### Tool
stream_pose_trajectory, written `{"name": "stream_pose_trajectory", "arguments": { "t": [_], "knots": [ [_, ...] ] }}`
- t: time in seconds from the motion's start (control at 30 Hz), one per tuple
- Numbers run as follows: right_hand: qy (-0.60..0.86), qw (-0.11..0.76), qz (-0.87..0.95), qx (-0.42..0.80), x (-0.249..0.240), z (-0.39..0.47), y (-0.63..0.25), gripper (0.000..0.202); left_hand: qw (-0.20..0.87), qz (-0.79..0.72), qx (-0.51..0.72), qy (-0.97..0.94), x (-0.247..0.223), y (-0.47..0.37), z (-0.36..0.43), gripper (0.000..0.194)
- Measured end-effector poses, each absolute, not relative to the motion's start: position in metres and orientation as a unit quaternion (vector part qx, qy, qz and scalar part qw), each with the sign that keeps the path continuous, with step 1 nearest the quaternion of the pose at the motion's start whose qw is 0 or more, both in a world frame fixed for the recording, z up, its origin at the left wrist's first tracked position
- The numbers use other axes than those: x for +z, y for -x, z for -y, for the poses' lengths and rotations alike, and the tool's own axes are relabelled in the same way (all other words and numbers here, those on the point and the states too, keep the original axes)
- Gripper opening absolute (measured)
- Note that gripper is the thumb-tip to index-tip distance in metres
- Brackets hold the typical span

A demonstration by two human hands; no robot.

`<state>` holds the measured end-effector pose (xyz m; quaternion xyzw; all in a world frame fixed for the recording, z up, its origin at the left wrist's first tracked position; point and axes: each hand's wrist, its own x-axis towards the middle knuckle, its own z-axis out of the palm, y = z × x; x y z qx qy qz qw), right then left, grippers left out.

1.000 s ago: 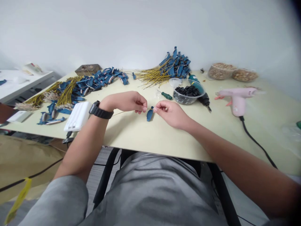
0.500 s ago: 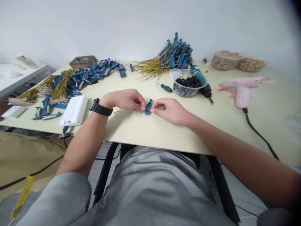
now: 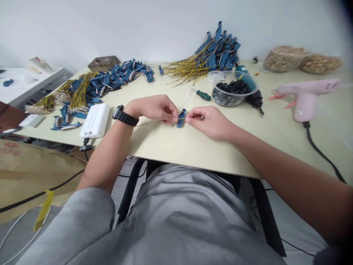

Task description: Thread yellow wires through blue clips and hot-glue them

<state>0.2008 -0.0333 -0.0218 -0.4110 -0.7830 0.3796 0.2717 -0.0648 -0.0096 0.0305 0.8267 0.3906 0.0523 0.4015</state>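
Grey short-sleeved shirt (image 3: 176, 213), black watch (image 3: 125, 116), black strap.

Single view from a camera worn on the person's head, looking forward and down over the grey-shirted lap and both forearms to the worktop (image 3: 204, 147) and pale wall (image 3: 138, 25).

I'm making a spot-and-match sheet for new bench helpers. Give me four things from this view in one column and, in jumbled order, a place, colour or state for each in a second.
Things:
1. Glue gun
2. Clear bowl
3. Screwdriver
4. Small blue piece

Place, colour or state:
A. Has a green handle
B. Between the left hand and the right hand
C. Pink, with a black cord
D. Holds black pieces

Right pairs: 1-C, 2-D, 3-A, 4-B
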Motion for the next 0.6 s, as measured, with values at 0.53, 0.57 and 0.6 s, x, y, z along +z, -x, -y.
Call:
{"name": "stream_pose_trajectory", "arguments": {
  "t": [0.53, 0.57, 0.6],
  "knots": [
    [0.399, 0.278, 0.787, 0.380, -0.0268, 0.0285, -0.2029, 0.020, 0.429, -0.400, 0.072, -0.807, 0.0236, 0.0641, 0.0071, 0.037],
    [0.400, 0.278, 0.787, 0.377, -0.0267, 0.0284, -0.2026, 0.020, 0.426, -0.401, 0.073, -0.808, 0.0230, 0.0642, 0.0066, 0.037],
    [0.401, 0.280, 0.788, 0.374, -0.0267, 0.0281, -0.2024, 0.021, 0.421, -0.402, 0.074, -0.810, 0.0224, 0.0643, 0.0060, 0.038]
  ]
}}
